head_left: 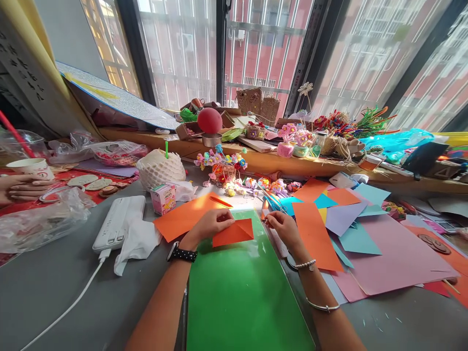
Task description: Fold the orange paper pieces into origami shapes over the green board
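My left hand (215, 222), with a dark dotted watch strap at the wrist, pinches the upper left edge of a small folded orange paper (236, 234). A crease line runs across that paper, which lies over a green glossy folder (244, 292). To the right, my right hand (283, 226) has thumb and fingers pressed together at the folder's right edge. What those fingers hold, if anything, is too small to make out. Beneath that hand is a white object (280, 243), partly hidden. A large orange sheet (183, 219) lies behind my left wrist.
At the right are stacked coloured sheets, including a pink sheet (398, 253). On the left are a white power bank (122, 222) with a cable, a tissue (139, 241) and a pink box (163, 199). Another person's hand (25, 189) rests beside a paper cup (31, 169). Crafts line the windowsill (157, 144).
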The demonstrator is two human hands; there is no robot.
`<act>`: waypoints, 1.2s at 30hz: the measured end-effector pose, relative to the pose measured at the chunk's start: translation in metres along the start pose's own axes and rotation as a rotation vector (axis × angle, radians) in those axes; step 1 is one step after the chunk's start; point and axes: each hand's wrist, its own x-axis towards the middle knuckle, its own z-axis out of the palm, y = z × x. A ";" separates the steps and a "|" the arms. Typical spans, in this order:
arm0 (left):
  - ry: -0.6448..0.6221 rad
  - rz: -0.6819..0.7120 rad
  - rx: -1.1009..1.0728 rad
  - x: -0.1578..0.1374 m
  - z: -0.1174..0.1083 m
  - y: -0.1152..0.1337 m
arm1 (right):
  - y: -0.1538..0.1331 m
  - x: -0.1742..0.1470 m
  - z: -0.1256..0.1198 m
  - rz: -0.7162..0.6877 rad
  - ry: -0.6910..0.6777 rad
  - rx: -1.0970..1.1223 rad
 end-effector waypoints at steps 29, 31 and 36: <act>0.169 0.062 0.054 0.005 0.015 0.002 | -0.002 -0.003 0.009 -0.172 -0.126 -0.225; 0.101 0.071 0.110 0.006 0.022 0.004 | -0.004 -0.003 0.009 -0.203 -0.135 -0.221; 0.080 0.067 0.150 0.006 0.031 0.007 | -0.008 -0.006 0.008 -0.194 -0.186 -0.189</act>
